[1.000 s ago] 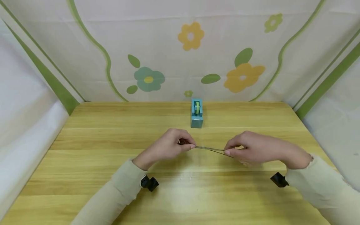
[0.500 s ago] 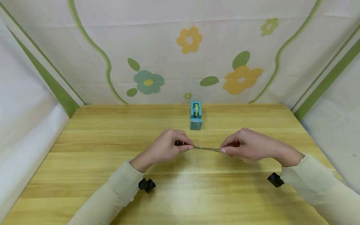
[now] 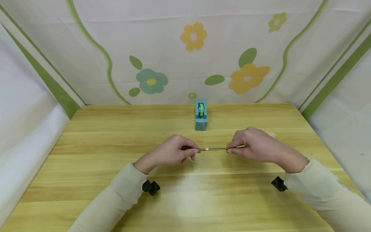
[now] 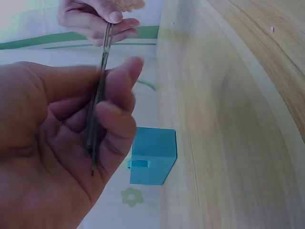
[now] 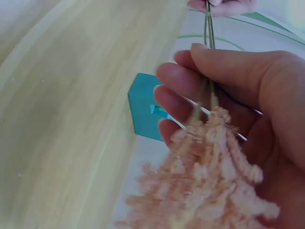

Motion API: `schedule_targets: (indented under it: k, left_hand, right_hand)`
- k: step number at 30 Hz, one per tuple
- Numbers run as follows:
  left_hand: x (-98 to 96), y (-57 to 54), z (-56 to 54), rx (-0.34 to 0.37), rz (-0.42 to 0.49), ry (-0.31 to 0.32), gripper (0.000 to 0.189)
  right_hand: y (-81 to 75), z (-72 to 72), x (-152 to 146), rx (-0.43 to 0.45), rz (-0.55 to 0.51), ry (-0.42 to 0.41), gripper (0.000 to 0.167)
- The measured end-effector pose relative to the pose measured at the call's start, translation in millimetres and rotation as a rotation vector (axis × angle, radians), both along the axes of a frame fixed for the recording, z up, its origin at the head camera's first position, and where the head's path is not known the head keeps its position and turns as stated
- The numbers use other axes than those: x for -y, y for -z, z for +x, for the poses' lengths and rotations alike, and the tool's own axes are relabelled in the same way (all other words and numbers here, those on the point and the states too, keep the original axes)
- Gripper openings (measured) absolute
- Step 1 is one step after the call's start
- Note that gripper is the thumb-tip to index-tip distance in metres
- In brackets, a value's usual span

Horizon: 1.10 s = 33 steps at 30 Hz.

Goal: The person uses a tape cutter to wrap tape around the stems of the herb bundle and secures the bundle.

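Observation:
Between both hands, a bundle of thin dark stems (image 3: 214, 149) is held level above the table. My left hand (image 3: 171, 150) pinches the stems near their bare ends between thumb and fingers; those ends lie across its palm in the left wrist view. Fluffy peach-pink flower heads (image 5: 209, 176), seemingly dried or artificial, spread from the other end. My right hand (image 3: 259, 146) pinches the stems just ahead of these heads, which hang by its palm in the right wrist view. A small shiny patch (image 3: 206, 149), apparently clear tape, shows on the stems near the left fingertips.
A teal tape dispenser (image 3: 201, 124) with a yellow-green roll stands at the back middle of the wooden table (image 3: 185, 199), beyond the hands. Behind the table hangs a white cloth (image 3: 174, 29) with printed flowers. Tiny specks (image 4: 272, 29) lie on the tabletop.
The stems, spread apart at the right a second ago, now lie together in one line. My right hand has turned and shifted slightly away and left; the left hand's lower fingers have come into sight.

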<state>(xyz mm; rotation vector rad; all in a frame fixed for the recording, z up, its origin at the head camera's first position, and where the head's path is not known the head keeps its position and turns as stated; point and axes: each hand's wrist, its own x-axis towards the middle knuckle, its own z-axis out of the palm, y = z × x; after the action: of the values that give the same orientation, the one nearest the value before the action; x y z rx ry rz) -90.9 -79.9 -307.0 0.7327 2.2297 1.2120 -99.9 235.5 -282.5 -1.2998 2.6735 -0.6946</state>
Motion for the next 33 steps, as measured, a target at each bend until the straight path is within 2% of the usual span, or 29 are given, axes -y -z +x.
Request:
schedule_targets:
  k: [4,8,10,12,14,17,19,22,24,27,29,30,33]
  left_hand:
    - [0.0,0.1,-0.7,-0.007,0.022,-0.014,0.023]
    - [-1.8,-0.9,0.5,-0.053,0.031,-0.041,0.023]
    - [-2.4,-0.9,1.1,-0.073,0.031,-0.046,0.023]
    - [-2.4,-0.8,1.3,-0.069,0.029,-0.047,0.023]
    - [-2.0,-1.2,1.1,-0.050,0.020,-0.041,0.023]
    - [-0.5,-2.1,0.1,0.019,0.008,-0.027,0.025]
    - [0.2,-2.4,-0.9,0.053,0.012,-0.019,0.025]
    - [0.6,-1.2,-2.7,0.059,0.037,-0.026,0.022]
    - [0.0,0.1,-3.8,0.041,0.048,-0.039,0.021]
    - [-1.1,3.8,-4.8,0.012,0.052,-0.059,0.020]
    - [-1.0,5.4,-5.8,0.008,0.049,-0.073,0.022]
    - [-0.5,6.4,-6.5,0.013,0.050,-0.078,0.022]
    - [3.2,8.6,-9.4,0.077,0.057,-0.098,0.025]
  right_hand:
    - [-0.5,2.3,2.9,0.008,0.028,0.056,0.007]
    - [-5.1,2.4,3.9,0.102,0.090,0.102,0.005]
    - [-6.1,1.8,4.4,0.115,0.096,0.098,0.006]
    - [-5.2,1.8,4.4,0.073,0.083,0.083,0.006]
    - [-2.7,2.7,4.9,-0.035,0.063,0.066,0.006]
    - [1.9,5.0,5.9,-0.196,0.039,0.070,0.009]
    - [3.6,5.9,7.1,-0.252,0.037,0.084,0.010]
    - [1.8,5.3,8.6,-0.199,0.077,0.110,0.008]
    - [-1.4,3.1,9.2,-0.093,0.129,0.114,0.002]
    - [-4.6,-1.5,9.2,0.077,0.189,0.083,0.013]
    - [-5.0,-4.4,9.2,0.146,0.187,0.051,0.017]
    - [-4.8,-5.3,9.1,0.153,0.178,0.038,0.016]
    - [-1.7,-6.1,8.8,0.087,0.124,0.039,0.012]
